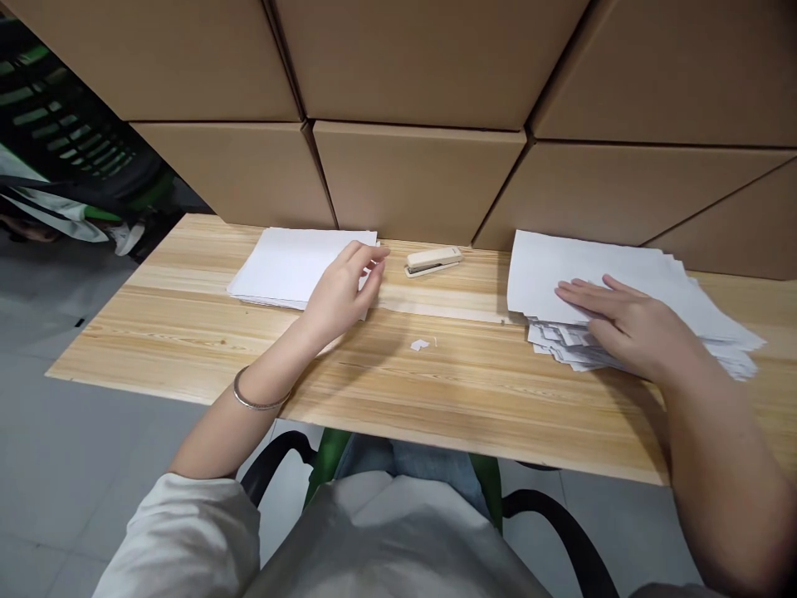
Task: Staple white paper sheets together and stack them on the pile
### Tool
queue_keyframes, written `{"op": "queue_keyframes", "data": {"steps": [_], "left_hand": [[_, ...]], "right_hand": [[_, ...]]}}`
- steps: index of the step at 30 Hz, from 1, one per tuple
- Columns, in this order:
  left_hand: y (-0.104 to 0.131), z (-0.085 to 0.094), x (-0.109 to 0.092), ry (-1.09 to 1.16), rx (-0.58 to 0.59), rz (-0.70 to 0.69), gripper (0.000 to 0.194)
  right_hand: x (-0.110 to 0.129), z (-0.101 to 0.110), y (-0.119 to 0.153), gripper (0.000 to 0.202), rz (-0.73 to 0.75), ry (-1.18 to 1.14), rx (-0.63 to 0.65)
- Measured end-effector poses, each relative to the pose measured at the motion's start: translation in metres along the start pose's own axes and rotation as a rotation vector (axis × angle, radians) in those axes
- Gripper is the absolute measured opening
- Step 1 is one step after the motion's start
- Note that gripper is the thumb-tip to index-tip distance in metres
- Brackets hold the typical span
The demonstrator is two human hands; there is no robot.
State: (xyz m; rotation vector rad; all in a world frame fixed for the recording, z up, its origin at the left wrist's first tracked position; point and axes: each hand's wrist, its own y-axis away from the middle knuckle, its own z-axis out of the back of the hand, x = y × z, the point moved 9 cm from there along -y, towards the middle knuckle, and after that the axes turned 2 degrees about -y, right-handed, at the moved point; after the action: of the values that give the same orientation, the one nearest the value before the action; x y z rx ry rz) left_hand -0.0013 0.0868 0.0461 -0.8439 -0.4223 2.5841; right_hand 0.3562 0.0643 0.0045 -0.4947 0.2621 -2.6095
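Observation:
My left hand [345, 286] is over the right edge of a neat stack of white paper [286, 262], its fingers curved and apart with nothing visible between them. To its right lies a cream stapler [434, 261]. My right hand [623, 320] rests with spread fingers on top of a taller, uneven pile of white sheets [560, 262]. Small white paper scraps [419, 345] lie on the wooden table [398, 390] between the hands, nearer the front.
Stacked brown cardboard boxes [417, 178] form a wall along the table's back edge. At the upper left are a dark slatted chair back [80, 133] and a white shoe [129, 238]. Chair armrests [560, 531] flank my lap below the front edge.

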Motion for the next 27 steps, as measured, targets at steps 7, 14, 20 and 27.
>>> {"op": "queue_keyframes", "data": {"steps": [7,14,20,27], "left_hand": [[0.002,-0.005,0.029,-0.432,0.070,0.253,0.041],[0.007,-0.017,0.044,-0.550,0.271,0.386,0.051],[0.007,-0.014,0.040,-0.499,0.293,0.392,0.049],[0.004,0.003,0.048,-0.283,0.279,0.471,0.022]], "right_hand": [[-0.003,0.001,-0.005,0.047,-0.027,0.063,0.000],[0.098,-0.010,-0.027,0.047,0.181,0.291,-0.104],[0.161,-0.036,-0.042,0.038,0.299,0.076,-0.120],[0.144,-0.079,-0.058,0.030,-0.150,-0.700,0.033]]}}
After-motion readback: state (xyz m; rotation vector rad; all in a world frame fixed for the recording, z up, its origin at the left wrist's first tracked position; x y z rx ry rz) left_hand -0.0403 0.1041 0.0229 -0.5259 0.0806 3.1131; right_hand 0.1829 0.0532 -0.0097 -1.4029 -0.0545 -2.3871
